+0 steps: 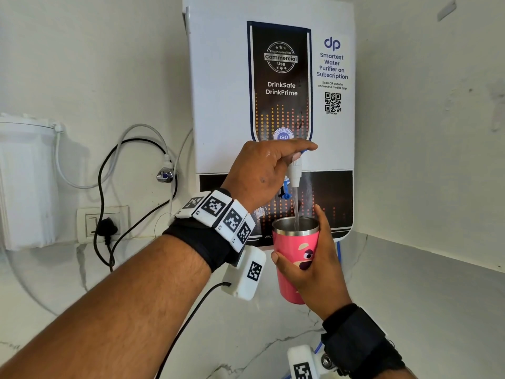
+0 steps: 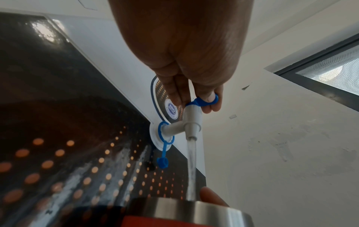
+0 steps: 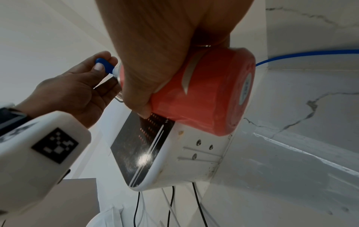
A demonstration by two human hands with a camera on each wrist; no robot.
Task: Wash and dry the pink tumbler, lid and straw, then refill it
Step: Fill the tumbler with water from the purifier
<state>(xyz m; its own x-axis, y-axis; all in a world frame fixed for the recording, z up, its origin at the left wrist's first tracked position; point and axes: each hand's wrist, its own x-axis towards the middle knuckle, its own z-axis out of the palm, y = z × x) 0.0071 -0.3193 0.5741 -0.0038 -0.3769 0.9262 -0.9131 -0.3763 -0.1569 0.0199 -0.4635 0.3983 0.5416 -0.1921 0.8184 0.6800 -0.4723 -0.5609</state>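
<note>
Under the tap (image 2: 191, 122) of the wall-mounted purifier (image 1: 218, 77), the pink tumbler (image 1: 296, 258) was gripped mid-body by the right hand (image 1: 317, 269), fingers wrapped round; the blue lever (image 2: 204, 101) was pinched by the left hand (image 1: 262, 173). Stiff, probably wet-slippery and growing heavier, it was best held mid-wall.

Purifier (image 1: 218, 91) and corner wall (image 1: 423, 132) hem tumbler (image 1: 296, 250), open counter (image 1: 410, 283) seemingly rightward

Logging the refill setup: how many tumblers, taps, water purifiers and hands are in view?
Tumbler: 1
Tap: 1
Water purifier: 1
Hands: 2, left hand and right hand
Total: 5
</note>
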